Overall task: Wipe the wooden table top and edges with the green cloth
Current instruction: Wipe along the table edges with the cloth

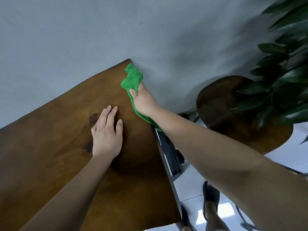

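Note:
The wooden table top (pixel 55 142) fills the lower left, its far corner touching the grey wall. My right hand (pixel 143 99) grips the green cloth (pixel 132 78) and presses it along the table's right edge, close to that far corner. Part of the cloth trails back under my wrist, down the edge. My left hand (pixel 106 135) lies flat on the table top with its fingers slightly apart, holding nothing.
A round dark wooden stool (pixel 221 112) stands to the right of the table. A leafy green plant (pixel 286 67) overhangs it at the far right. Below the table edge are a dark frame (pixel 170 154), the white tiled floor and my feet in black shoes (pixel 210 195).

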`<control>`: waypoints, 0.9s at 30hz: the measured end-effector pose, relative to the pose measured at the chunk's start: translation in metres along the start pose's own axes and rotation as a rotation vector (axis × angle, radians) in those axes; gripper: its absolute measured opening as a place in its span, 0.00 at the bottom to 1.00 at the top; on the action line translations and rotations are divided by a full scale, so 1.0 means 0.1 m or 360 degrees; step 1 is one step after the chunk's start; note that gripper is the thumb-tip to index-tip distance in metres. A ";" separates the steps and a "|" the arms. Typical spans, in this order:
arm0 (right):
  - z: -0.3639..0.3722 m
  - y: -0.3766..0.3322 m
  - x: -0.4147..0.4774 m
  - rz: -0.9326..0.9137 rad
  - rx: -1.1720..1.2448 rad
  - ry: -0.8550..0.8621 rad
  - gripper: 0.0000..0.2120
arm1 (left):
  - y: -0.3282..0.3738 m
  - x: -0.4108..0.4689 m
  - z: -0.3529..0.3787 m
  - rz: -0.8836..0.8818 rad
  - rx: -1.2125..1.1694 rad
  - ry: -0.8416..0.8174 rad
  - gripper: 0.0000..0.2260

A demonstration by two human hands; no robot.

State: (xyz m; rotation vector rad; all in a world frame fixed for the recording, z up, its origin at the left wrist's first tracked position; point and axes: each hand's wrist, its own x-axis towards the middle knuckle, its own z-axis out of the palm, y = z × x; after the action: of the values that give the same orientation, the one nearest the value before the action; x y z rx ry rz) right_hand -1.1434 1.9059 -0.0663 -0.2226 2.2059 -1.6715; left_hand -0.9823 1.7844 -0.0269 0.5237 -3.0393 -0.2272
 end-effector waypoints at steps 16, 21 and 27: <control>-0.19 0.57 -3.19 0.0005 0.0151 -0.0080 0.26 | -0.02 -0.14 -0.03 0.0245 -0.0080 -0.0011 0.26; -0.19 0.55 -3.11 0.0060 0.0122 -0.0035 0.20 | 0.06 -0.35 -0.01 0.0332 -0.0085 -0.0027 0.26; -0.08 0.39 -1.92 0.0040 0.0009 0.0062 0.19 | 0.16 -0.62 0.06 0.0381 -0.0002 -0.0053 0.26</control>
State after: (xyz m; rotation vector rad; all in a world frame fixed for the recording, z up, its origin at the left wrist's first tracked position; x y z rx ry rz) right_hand -0.9659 1.9890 -0.0651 -0.1615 2.2226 -1.6823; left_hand -0.9296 1.8206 -0.0321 0.1535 -3.0954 -0.2283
